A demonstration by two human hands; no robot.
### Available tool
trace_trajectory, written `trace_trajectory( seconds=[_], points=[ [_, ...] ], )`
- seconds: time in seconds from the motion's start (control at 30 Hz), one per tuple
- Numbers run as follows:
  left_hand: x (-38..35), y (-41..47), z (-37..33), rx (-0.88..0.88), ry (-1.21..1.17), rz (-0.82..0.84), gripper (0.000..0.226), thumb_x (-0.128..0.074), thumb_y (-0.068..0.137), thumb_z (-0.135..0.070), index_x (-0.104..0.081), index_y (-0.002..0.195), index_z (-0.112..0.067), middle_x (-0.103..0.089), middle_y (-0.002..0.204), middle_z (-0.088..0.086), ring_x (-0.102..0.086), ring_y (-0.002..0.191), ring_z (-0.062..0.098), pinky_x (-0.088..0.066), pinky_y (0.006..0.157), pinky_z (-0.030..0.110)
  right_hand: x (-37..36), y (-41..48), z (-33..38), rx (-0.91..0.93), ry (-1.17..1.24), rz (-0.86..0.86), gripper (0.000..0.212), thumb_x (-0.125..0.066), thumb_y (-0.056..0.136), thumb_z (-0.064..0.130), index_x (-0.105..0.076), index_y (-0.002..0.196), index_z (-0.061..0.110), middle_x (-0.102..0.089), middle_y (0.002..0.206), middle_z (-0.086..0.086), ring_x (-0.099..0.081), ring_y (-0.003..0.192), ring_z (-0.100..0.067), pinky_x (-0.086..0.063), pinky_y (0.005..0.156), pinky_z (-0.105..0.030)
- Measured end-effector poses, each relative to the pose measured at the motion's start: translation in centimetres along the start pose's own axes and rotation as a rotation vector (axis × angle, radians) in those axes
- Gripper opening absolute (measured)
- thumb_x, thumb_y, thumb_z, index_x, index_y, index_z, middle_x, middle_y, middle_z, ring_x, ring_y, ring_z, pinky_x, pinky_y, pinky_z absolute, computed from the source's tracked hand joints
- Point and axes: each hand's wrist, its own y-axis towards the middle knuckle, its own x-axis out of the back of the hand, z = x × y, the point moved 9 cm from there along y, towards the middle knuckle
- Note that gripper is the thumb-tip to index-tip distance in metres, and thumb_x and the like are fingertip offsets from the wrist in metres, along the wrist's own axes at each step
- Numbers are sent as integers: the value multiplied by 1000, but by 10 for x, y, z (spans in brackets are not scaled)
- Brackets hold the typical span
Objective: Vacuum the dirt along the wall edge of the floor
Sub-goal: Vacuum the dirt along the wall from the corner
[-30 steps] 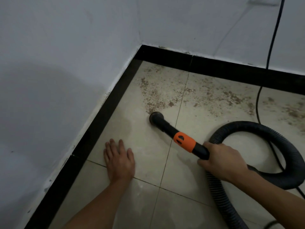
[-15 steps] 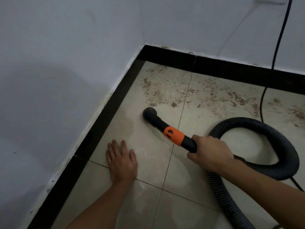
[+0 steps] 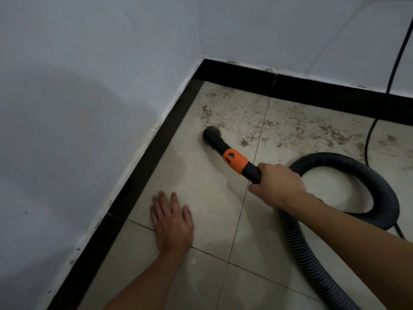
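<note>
- My right fingers [image 3: 267,171] wrap the wand [image 3: 235,161], nozzle [image 3: 211,134] ahead of them at the dirt [image 3: 244,143].
- My left fingers [image 3: 164,203] lie flat, empty, bracing on the floor [image 3: 201,175].

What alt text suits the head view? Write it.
A right hand holds a vacuum nozzle on a tiled floor, its tip at the edge of brown dirt in a wall corner. The left hand rests flat on the floor.

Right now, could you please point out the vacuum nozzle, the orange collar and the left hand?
vacuum nozzle [image 3: 211,134]: head view, on the round black tip at the floor.
orange collar [image 3: 235,161]: head view, middle of the orange band.
left hand [image 3: 173,222]: head view, back of the hand.
</note>
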Motion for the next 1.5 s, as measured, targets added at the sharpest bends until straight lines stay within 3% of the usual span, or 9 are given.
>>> trace_trajectory(
  seconds=[0.33,0.5,0.6,0.67,0.8,1.1,1.27,1.4,1.5],
  points=[
    [2,-1,0,-2,-10,12,61,-28,94,-40,-54,135,-2,-42,145,28,-37,135,45,-30,112,53,4,-28,-31,-109,141,138,23,-69,74,43,-53,75,26,-60,65,4,-59,56,-13,-39,49,-26],
    [2,-1,0,3,-13,12,62,-27,94,-40,-52,136,-2,-41,146,28,-36,136,45,-28,113,53,4,-86,-70,-184,522,217,13,-72,72,19,-61,73,12,-58,47,0,-54,39,-14,-43,41,-29],
    [2,-1,0,-2,-18,5,63,-26,94,-41,-52,136,-2,-41,146,29,-35,136,45,-28,113,54,-11,-111,-62,-124,401,233,16,-72,69,28,-58,69,19,-61,54,-1,-57,45,-11,-48,49,-36],
    [2,-2,1,-1,-14,9,64,-25,94,-41,-52,137,-2,-40,146,28,-34,137,44,-27,113,53,-17,-109,-53,-91,306,217,19,-70,68,35,-55,69,24,-61,59,2,-58,52,-9,-45,51,-31],
    [0,-1,1,7,-24,12,62,-27,94,-40,-52,136,-2,-40,146,28,-35,137,44,-27,113,53,-21,-79,-27,-68,306,166,22,-69,70,41,-54,72,26,-59,62,6,-58,57,-9,-39,50,-27],
    [-6,2,5,14,-5,31,62,-26,94,-42,-52,137,-6,-40,148,25,-34,138,41,-27,113,51,-24,-21,35,49,235,171,24,-66,74,46,-49,76,30,-58,71,8,-57,63,-9,-44,55,-28],
    [-4,1,4,1,-16,24,61,-29,93,-40,-53,135,-4,-41,146,27,-35,136,43,-27,113,52,-18,-64,-21,-89,205,101,21,-65,73,46,-51,76,30,-59,68,8,-57,61,-9,-40,52,-27],
    [-2,0,3,12,-25,38,61,-29,93,-40,-52,137,-3,-39,147,28,-33,138,44,-25,114,53,-26,-135,-74,-130,102,156,25,-60,70,54,-46,77,34,-57,69,10,-53,59,-7,-32,48,-21],
    [2,-2,0,-2,-43,15,56,-39,92,-34,-53,135,0,-40,145,31,-34,136,47,-26,112,55,-31,-171,-97,-141,43,205,29,-58,71,58,-46,83,34,-57,73,9,-57,69,-12,-33,52,-25]
  ],
)
